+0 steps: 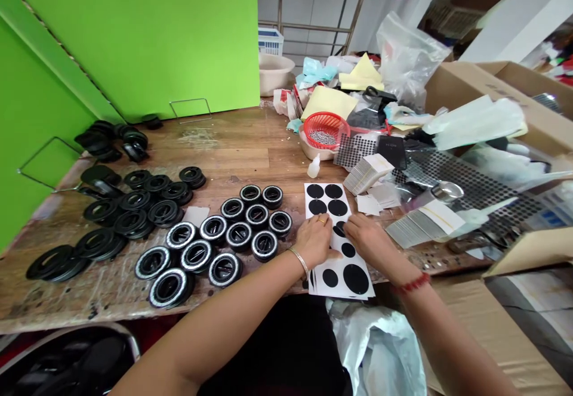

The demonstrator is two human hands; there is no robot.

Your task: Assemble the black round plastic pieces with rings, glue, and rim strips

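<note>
A white sheet of black round stickers (pixel 336 242) lies at the front edge of the wooden table (pixel 233 151). My left hand (pixel 314 242) rests on the sheet's left side, fingers curled down on it. My right hand (pixel 367 238) meets it from the right, fingertips pinched at a small black sticker in the middle of the sheet. Left of my hands stand several black round parts with silver-white rims (pixel 224 238).
More plain black round parts (pixel 134 205) spread over the left of the table by a green wall. A red basket (pixel 323 129), stacks of white cards (pixel 369 172), perforated sheets (pixel 447 175), plastic bags and cardboard boxes (pixel 501 86) crowd the right.
</note>
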